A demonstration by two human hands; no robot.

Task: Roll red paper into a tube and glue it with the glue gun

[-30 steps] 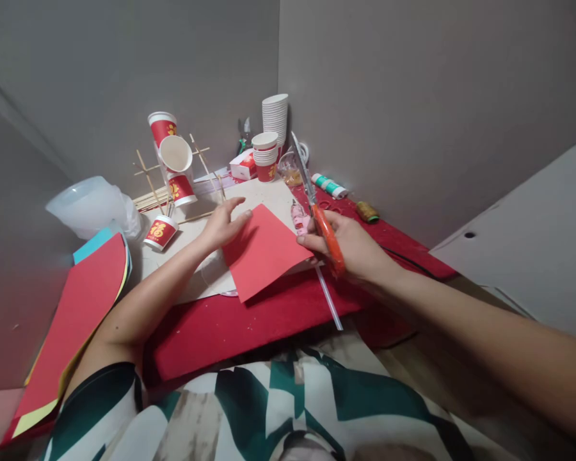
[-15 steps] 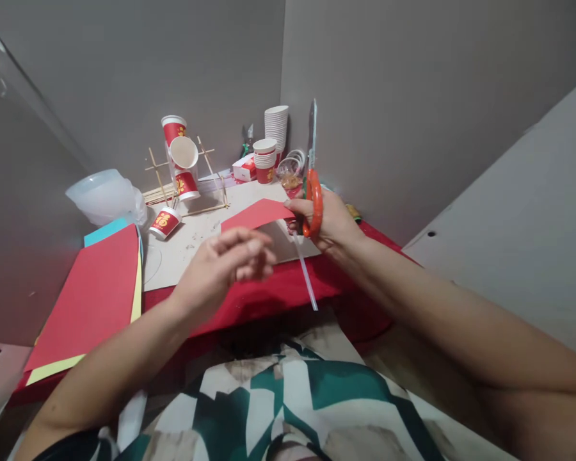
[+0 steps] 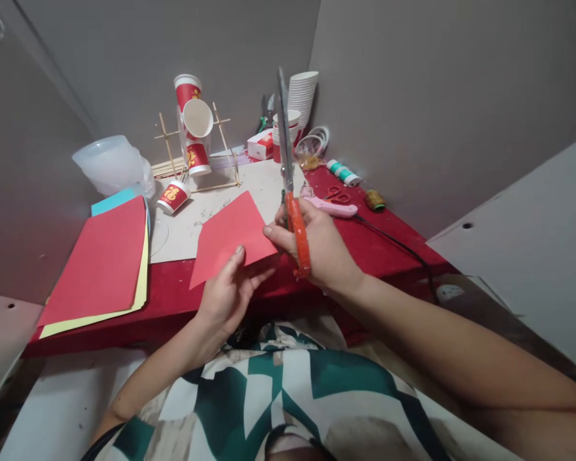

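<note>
A piece of red paper (image 3: pixel 233 234) is held up in front of me over the near edge of the table. My left hand (image 3: pixel 228 288) grips its lower edge, thumb on top and fingers underneath. At the paper's right corner, my right hand (image 3: pixel 312 240) pinches it between thumb and finger. That same hand also carries a pair of scissors (image 3: pixel 297 234) with orange handles, the blades pointing up and away from the paper. Behind the paper lies a grey board (image 3: pixel 173 234), partly covered by it.
A stick frame (image 3: pixel 216 187) with red paper cups (image 3: pixel 199 157) stands at the back. Coloured sheets (image 3: pixel 98 266) lie left, near a plastic container (image 3: pixel 110 163). On the right are a pink glue gun (image 3: pixel 333 207) with a black cord, small red scissors (image 3: pixel 338 194) and thread spools (image 3: pixel 375 200).
My left hand, free before, has taken hold of the red paper, which now faces me more flatly. The scissors have shifted left, and the clear strip below my right hand is out of sight.
</note>
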